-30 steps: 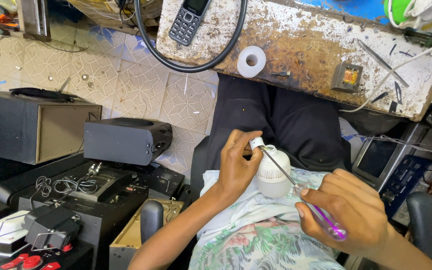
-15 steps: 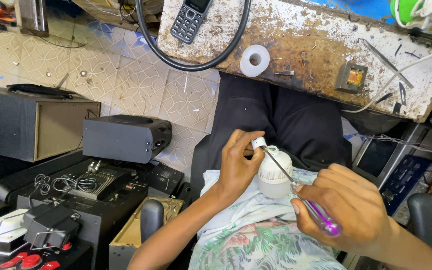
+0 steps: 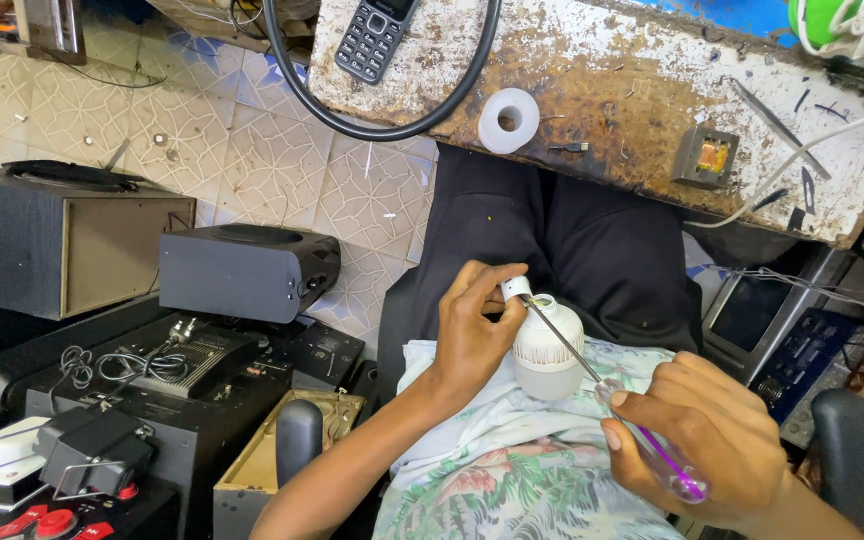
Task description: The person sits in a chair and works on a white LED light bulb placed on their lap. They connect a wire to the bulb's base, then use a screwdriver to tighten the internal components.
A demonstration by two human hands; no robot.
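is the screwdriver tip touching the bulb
Touching. In the head view the screwdriver, held in the right hand, runs its shaft across the white bulb and its tip meets the base end, which the left hand grips.

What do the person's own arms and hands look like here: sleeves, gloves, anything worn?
Both are bare. The left hand and its forearm show no glove, sleeve, watch or ring. The right hand is also ungloved, its fingers ringless as far as visible; its wrist is cut off at the frame edge. No cables or markings on either. A floral shirt covers the torso below.
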